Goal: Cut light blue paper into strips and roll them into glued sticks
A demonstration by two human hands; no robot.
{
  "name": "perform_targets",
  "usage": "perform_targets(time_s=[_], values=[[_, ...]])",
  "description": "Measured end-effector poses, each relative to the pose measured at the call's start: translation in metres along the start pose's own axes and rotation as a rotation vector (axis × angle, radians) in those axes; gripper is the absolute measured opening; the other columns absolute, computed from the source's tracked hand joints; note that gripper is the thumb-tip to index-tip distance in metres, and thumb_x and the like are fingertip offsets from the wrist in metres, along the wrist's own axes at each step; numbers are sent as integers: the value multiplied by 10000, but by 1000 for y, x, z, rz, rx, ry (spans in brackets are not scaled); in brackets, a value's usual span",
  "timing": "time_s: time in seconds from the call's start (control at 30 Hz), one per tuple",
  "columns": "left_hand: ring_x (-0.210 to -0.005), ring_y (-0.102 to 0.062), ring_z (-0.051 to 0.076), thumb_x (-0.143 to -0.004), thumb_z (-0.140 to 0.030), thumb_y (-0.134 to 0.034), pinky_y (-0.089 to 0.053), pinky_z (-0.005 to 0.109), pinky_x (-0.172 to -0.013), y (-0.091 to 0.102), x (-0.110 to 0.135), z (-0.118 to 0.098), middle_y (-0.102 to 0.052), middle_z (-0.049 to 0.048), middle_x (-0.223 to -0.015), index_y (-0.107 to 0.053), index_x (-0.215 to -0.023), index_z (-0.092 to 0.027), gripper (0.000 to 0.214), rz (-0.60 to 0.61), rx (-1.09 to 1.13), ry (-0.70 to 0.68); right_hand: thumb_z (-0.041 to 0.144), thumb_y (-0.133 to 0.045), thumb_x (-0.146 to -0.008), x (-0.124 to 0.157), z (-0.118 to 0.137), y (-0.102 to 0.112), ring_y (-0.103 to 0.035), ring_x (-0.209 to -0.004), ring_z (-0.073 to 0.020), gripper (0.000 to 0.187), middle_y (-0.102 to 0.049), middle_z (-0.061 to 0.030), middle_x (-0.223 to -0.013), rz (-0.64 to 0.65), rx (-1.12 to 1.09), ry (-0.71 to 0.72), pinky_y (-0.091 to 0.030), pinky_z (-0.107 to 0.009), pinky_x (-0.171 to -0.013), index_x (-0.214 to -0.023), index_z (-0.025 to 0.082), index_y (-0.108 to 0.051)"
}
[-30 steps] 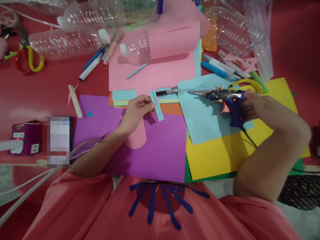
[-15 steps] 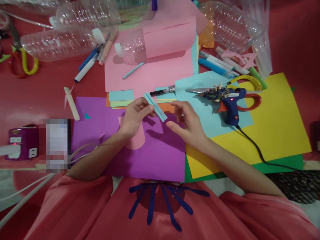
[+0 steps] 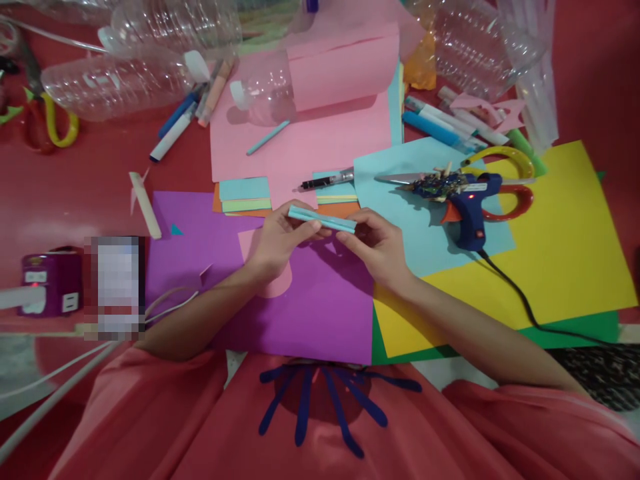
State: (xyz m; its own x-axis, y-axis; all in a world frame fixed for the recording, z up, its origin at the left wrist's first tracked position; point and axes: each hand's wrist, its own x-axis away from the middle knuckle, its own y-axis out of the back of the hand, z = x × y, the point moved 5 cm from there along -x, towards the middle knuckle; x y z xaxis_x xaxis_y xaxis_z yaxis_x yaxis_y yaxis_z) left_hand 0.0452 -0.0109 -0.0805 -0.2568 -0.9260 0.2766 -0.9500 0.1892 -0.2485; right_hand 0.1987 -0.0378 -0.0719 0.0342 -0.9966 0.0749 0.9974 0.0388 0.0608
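A folded strip of light blue paper is held nearly level between my two hands, above the purple sheet. My left hand pinches its left and middle part, thumb on the near side. At the strip's right end are the thumb and fingers of my right hand, closed on it. Beneath my left hand lies a pink paper piece with a rounded end. Just beyond the strip rests a black pen. A thin rolled blue paper stick lies on pink paper farther back.
To the right, a blue glue gun with a lit red light lies over yellow-and-red scissors, its cord trailing across yellow paper. Clear bottles and markers line the back. A purple power adapter sits left.
The blue strip has turned from a slant to nearly level. My right hand has closed onto its right end, where before it was apart from it.
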Motion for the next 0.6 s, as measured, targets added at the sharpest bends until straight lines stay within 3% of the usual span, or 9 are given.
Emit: perform_targets(time_s=[0.2, 0.43, 0.6], values=[[-568, -619, 100, -677, -363, -820, -449, 211, -543, 0, 1, -12, -667, -17, -629, -575, -733, -186, 307, 75, -225, -20, 552, -739, -727, -3, -5, 8, -461, -581, -100, 362, -518, 31, -702, -13, -34, -12, -381, -263, -531, -765, 230, -578], [-625, -557, 106, -702, -288, -783, -437, 231, -597, 5, 0, -21, -643, -21, -688, -669, -709, -199, 145, 64, -468, -184, 504, -755, -719, -5, -2, 8, -403, -524, -77, 352, -467, 47, -675, 28, -50, -19, -377, -244, -507, -735, 216, -554], [-690, -592, 134, -737, -328, -740, -476, 251, -680, 6, 1, -21, -673, -9, -726, -676, -715, -212, 135, 68, -544, -212, 539, -752, -721, -5, -1, 9, -403, -507, -77, 378, -467, 54, -635, 48, -38, -37, -381, -246, -502, -728, 216, -556]])
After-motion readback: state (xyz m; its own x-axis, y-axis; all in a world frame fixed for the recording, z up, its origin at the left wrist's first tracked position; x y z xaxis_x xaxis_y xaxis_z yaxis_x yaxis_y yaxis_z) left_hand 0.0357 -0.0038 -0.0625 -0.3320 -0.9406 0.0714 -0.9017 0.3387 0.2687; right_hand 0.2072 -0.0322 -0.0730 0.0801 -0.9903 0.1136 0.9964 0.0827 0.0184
